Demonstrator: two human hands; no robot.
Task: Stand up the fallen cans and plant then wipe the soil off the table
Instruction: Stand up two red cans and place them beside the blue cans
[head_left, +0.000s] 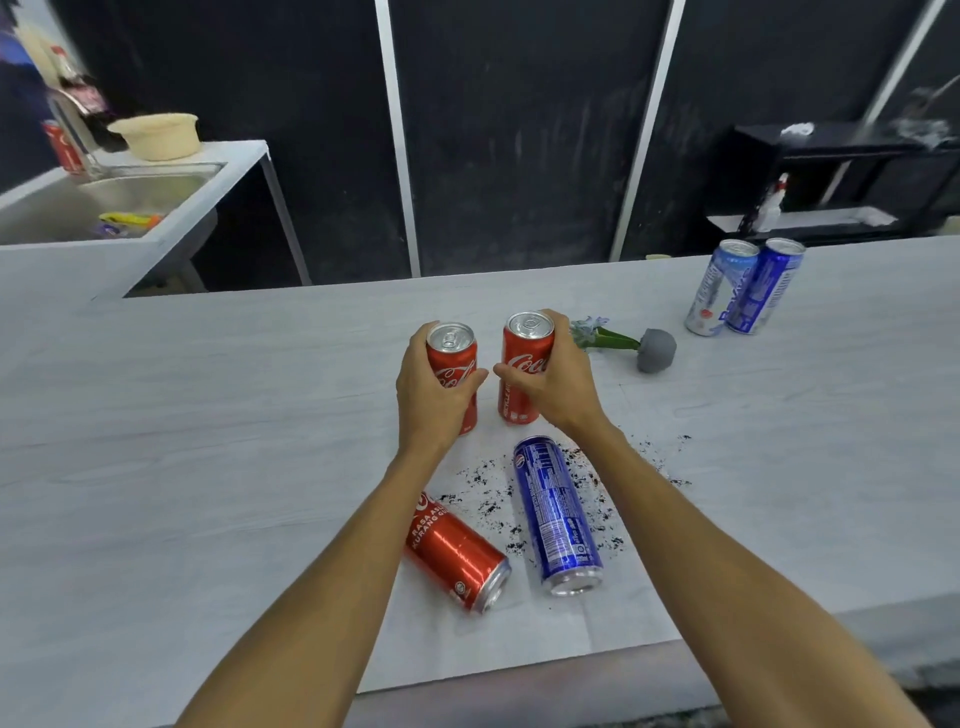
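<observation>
On the middle of the pale worktop (208, 415), seen from the head camera, two red cola cans stood upright side by side with their silver tops up. The left hand (434, 387) had its fingers and thumb curled round the left red can (457, 364), and the right hand (556, 384) was curled the same way round the right red can (522, 358). Nearer the front edge a fallen red can (457, 556) lay on its side, just beside a fallen blue can (556, 519). Dark soil (485, 501) was scattered in fine specks around and between them. Beyond the right hand the plant (613, 340) lay tipped over, leaves pointing left, its round grey pot (657, 351) to the right. Toward the far right corner two standing blue cans (743, 293) touched each other.
</observation>
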